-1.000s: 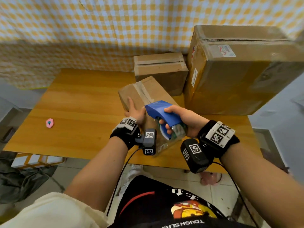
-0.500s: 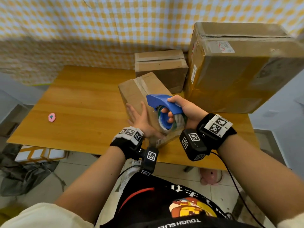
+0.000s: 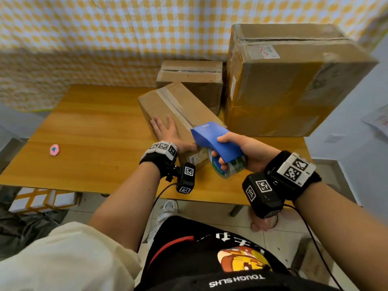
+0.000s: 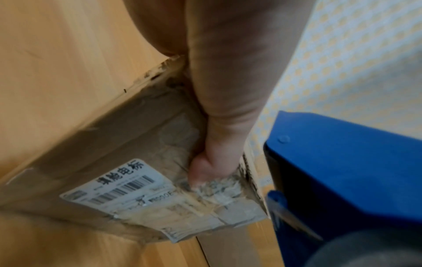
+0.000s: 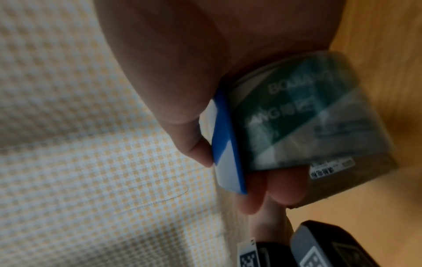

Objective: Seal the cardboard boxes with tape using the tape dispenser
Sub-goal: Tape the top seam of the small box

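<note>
Boxes are what I am sealing, and the small box (image 3: 178, 114) lies on the desk (image 3: 90, 131) right in front of me. My left hand (image 3: 168, 131) lies flat on its top with the fingers spread and the thumb hooked over the near end. My right hand (image 3: 241, 150) is wrapped round the blue tape dispenser (image 3: 214, 141), with my fingers through the tape roll (image 3: 228, 164). Its front edge sits at the near end of the top seam. A strip of tape (image 3: 174, 103) already covers that seam, so I judge this pass close to finished; cutting the tape is what remains. Behind it stand a medium box (image 3: 193, 80) and a big box (image 3: 289, 85); both seem taped, though I cannot tell whether fully.
</note>
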